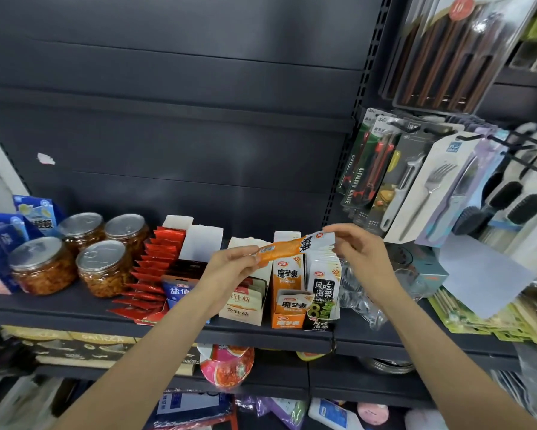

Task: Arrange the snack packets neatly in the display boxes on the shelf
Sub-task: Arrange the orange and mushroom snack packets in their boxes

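Holding one long orange snack packet (292, 247) up in the air, flat and a bit tilted, right end higher. Left hand (233, 263) pinching the left end with thumb and fingers. Right hand (358, 248) pinching the white right end with fingertips. Both hands clamped on the same packet, one at each end, well apart from each other.

Hanging just above the orange display box (287, 293) on the dark shelf (74, 308). More orange packets standing inside that box. Just beside it on the right, a black and green display box (323, 293) full of white and green packets. On the left of the orange box, a pale display box (245, 302) with tan packets, partly hidden by the left arm. Further left, a blue box (175, 290), also partly hidden. Then a long row of red packets (155, 268) leaning one on another, going from the back of the shelf to the front edge.

Left of those, four clear jars (84, 252) with silver lids and orange-brown food inside, standing close together. Blue packs (12, 231) at the far left.

On the right side, hanging cards with utility knives (366, 169), a peeler (403, 187) and a fork (428, 193). Black brushes (509, 203) past those. Crumpled clear plastic (357, 293) lying on the shelf right of the display boxes.

Below, a lower shelf with a red and pink bowl pack (226, 367) and other goods, too blurry to tell.
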